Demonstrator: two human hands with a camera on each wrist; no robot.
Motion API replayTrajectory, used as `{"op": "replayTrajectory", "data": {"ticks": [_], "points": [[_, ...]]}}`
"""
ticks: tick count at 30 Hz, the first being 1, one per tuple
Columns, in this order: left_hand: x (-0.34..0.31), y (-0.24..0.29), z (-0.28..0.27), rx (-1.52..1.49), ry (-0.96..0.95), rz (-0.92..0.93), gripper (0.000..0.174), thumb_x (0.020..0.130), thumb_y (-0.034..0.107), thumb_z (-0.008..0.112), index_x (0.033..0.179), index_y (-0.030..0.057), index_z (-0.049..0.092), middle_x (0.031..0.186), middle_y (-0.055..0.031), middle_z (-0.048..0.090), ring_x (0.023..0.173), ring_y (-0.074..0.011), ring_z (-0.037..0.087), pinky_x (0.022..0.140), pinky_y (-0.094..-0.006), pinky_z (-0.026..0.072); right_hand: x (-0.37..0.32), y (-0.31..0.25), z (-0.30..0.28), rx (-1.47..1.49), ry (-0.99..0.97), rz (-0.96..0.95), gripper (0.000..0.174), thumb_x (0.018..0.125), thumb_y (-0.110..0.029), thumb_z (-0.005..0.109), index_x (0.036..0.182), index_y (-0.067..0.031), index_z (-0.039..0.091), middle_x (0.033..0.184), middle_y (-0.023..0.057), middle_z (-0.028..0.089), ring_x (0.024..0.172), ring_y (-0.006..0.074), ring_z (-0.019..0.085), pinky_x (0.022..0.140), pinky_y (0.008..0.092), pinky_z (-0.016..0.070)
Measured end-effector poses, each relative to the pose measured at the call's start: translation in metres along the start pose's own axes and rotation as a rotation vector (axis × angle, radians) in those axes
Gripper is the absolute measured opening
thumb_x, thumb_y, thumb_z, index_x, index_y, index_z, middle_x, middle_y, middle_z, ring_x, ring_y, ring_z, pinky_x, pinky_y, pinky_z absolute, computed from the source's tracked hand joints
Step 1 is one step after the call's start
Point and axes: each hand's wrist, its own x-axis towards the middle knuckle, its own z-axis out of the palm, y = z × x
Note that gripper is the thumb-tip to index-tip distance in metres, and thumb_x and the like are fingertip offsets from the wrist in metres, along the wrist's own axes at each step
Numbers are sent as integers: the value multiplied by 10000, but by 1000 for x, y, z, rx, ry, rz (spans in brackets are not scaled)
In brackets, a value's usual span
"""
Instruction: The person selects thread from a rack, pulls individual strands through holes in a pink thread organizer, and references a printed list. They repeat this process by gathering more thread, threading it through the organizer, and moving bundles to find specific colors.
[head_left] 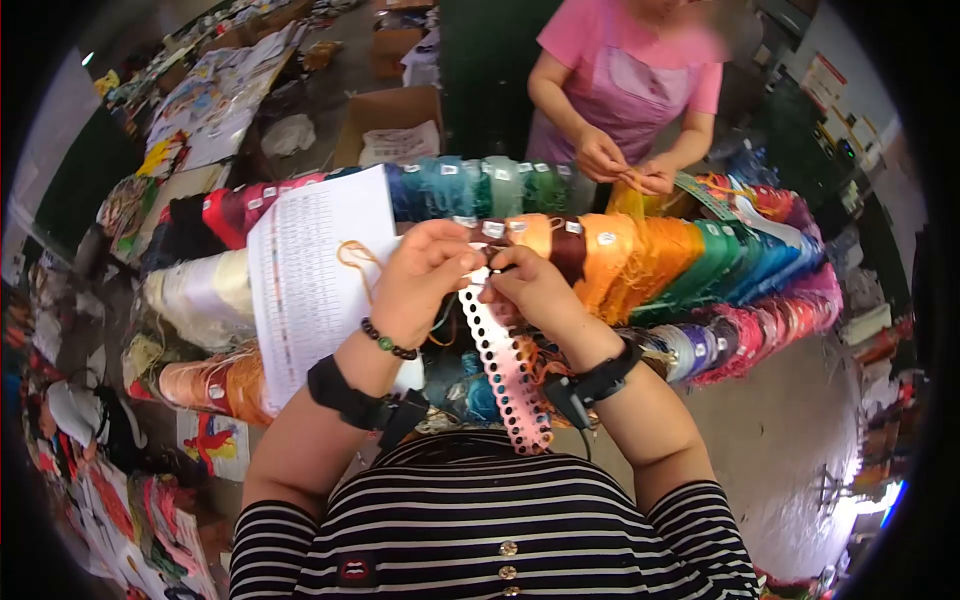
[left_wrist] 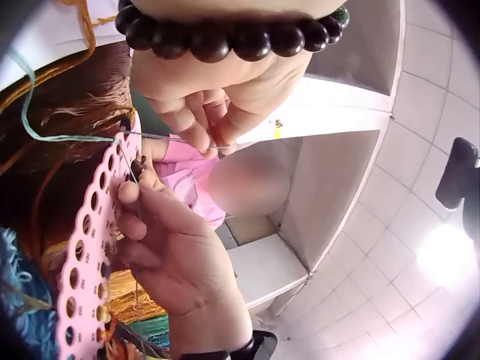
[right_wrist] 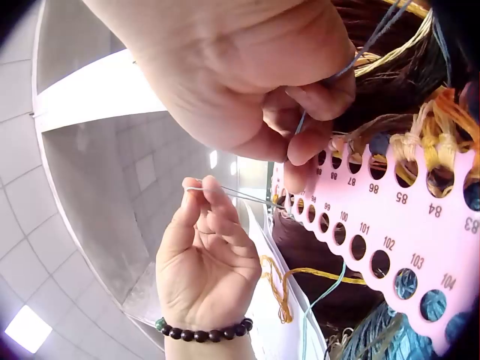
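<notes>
Both my hands are raised in front of my chest at a pink card (head_left: 508,375) with rows of numbered holes, several of them knotted with coloured thread. My left hand (head_left: 462,262), which wears a dark bead bracelet, pinches a thin pale wire (right_wrist: 236,196) that reaches to the card's top edge (right_wrist: 289,206). My right hand (head_left: 497,272) pinches a light blue thread (right_wrist: 301,122) between thumb and fingers, and its fingertips rest on the card. In the left wrist view, the right hand (left_wrist: 131,187) holds the card (left_wrist: 86,247) beside the left hand (left_wrist: 199,135).
Behind the left hand stands a printed paper list (head_left: 305,275). Skeins of coloured thread (head_left: 700,270) curve around me in rows. A person in a pink top (head_left: 625,80) works opposite. Cardboard boxes (head_left: 385,115) and printed sheets (head_left: 215,100) lie beyond, and the floor (head_left: 790,450) is at the right.
</notes>
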Motion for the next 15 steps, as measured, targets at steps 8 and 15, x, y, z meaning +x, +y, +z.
{"op": "replayTrajectory", "data": {"ticks": [8,15], "points": [[1,-25,-5,588,-213,169,584,795,20,694,1326,20,452,875,-74,673,822,-127,664,673,-264,527,-19,-19,-4,292,53,-135,143,934,-105,555,1076,-89,557,774,25,652,595,68,546,494,168,347],[-9,-16,-2,706,-36,286,523,724,8,668,1225,57,528,708,-34,503,646,-164,573,606,-302,472,-15,15,-6,-333,187,-123,154,928,-163,642,815,-79,580,670,-69,517,571,18,415,525,187,326]]}}
